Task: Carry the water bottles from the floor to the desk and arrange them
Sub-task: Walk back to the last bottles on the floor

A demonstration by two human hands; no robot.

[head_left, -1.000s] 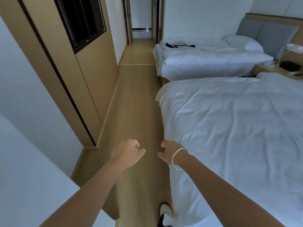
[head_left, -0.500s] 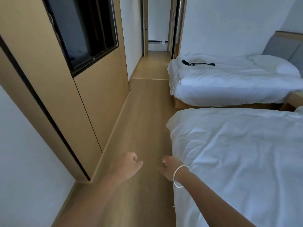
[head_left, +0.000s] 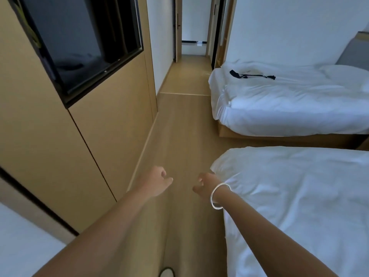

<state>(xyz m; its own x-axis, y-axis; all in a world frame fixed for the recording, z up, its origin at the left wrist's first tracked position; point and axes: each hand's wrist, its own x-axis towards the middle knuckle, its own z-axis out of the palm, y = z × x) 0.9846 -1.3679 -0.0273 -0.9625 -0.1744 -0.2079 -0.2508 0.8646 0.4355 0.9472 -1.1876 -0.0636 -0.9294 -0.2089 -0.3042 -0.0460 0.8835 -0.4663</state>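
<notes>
Hands out front, nothing in them.
Left hand (head_left: pixel 154 181) and bangled right hand (head_left: pixel 205 184) had loosely curled fingers, pale wood-plank floor (head_left: pixel 179 136) beyond the fingertips.

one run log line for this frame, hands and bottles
left hand: loosely curled, holds nothing | right hand: loosely curled, holds nothing | bottles: none in view | desk: not in view | beside near bed
</notes>
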